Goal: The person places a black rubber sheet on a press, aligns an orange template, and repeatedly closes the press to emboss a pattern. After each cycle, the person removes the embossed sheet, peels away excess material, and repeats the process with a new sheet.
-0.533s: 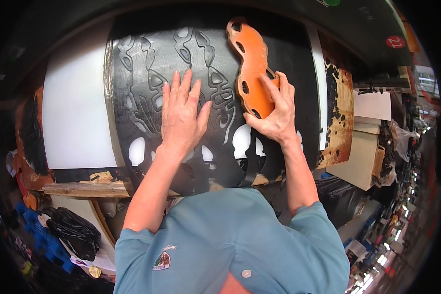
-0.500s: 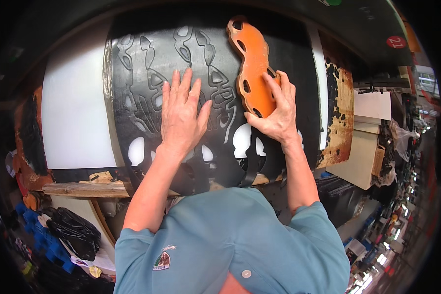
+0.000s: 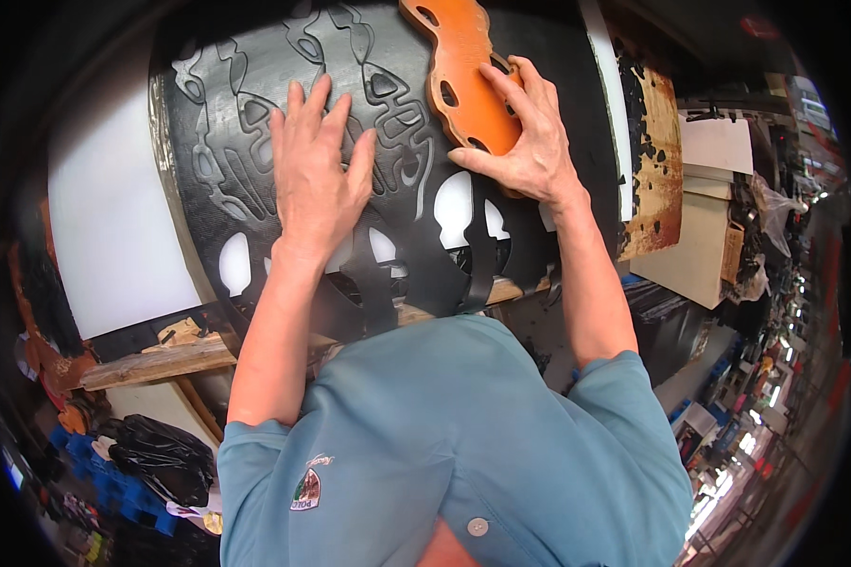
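Observation:
A large black rubber sheet (image 3: 236,123) with sole-shaped cut-outs lies across a white work surface (image 3: 104,227). My left hand (image 3: 317,175) rests flat on it with fingers spread, pressing the sheet down. My right hand (image 3: 529,142) grips the lower part of an orange sole-shaped template (image 3: 463,66) with several small holes, which lies on the sheet at the upper right. Strips of the cut sheet hang down over the near edge.
A wooden board (image 3: 161,359) sticks out under the table at lower left. A worn brown board (image 3: 657,161) and stacked cardboard sheets (image 3: 700,246) stand to the right. A black bag (image 3: 161,454) lies on blue crates below left.
The view has shifted so the sheet and hands sit higher. My right hand has nudged the orange template slightly; my left hand stays flat on the sheet.

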The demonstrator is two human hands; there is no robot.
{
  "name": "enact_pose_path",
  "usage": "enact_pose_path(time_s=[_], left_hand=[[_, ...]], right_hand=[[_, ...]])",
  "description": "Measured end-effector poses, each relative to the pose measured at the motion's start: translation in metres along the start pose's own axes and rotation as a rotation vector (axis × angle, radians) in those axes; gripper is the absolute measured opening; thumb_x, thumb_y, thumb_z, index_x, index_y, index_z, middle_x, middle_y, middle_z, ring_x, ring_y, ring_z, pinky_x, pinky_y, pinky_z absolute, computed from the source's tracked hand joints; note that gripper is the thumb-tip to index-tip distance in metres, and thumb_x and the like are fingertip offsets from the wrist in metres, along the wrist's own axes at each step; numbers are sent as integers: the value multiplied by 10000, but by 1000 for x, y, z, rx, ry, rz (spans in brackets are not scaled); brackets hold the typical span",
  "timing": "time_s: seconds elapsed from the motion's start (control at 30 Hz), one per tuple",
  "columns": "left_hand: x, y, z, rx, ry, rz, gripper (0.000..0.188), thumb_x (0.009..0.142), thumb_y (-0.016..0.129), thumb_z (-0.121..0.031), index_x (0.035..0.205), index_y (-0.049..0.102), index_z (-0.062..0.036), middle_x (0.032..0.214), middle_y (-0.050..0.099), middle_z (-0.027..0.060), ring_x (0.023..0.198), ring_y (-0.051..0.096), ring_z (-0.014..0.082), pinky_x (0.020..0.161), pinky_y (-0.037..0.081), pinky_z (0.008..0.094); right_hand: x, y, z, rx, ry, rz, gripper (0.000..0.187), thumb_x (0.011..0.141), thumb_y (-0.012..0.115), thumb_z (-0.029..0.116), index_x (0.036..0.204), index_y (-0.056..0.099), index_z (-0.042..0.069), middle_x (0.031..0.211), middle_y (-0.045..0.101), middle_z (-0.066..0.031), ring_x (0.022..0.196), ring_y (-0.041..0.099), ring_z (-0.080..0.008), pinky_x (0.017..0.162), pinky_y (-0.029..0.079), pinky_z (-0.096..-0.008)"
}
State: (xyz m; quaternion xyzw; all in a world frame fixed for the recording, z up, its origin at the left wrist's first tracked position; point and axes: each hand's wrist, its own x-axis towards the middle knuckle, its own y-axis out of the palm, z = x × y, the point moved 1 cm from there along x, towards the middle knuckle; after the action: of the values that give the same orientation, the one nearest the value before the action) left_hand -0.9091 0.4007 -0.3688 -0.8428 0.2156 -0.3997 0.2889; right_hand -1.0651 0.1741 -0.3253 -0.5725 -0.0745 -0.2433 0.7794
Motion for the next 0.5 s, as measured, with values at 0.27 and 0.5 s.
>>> enact_pose_path(time_s=[0.27,0.5], left_hand=[[-25,-42,0,-407,-176,-87,211,1021,678,-10,1216,752,16,1285,743,148,1228,695,287,1050,527,360],[-116,-68,-62,-554,-222,91,64,942,691,67,892,715,36,883,742,136,756,696,214,708,561,325]], right_hand=[[-38,-35,-26,890,289,-64,964,778,911,204,1602,462,-18,1582,547,-178,1460,522,-288,1243,388,-422],[-66,-6,-11,213,-30,-118,1167,587,1023,282,1586,480,17,1515,554,-240,1367,539,-438,1149,481,-514]])
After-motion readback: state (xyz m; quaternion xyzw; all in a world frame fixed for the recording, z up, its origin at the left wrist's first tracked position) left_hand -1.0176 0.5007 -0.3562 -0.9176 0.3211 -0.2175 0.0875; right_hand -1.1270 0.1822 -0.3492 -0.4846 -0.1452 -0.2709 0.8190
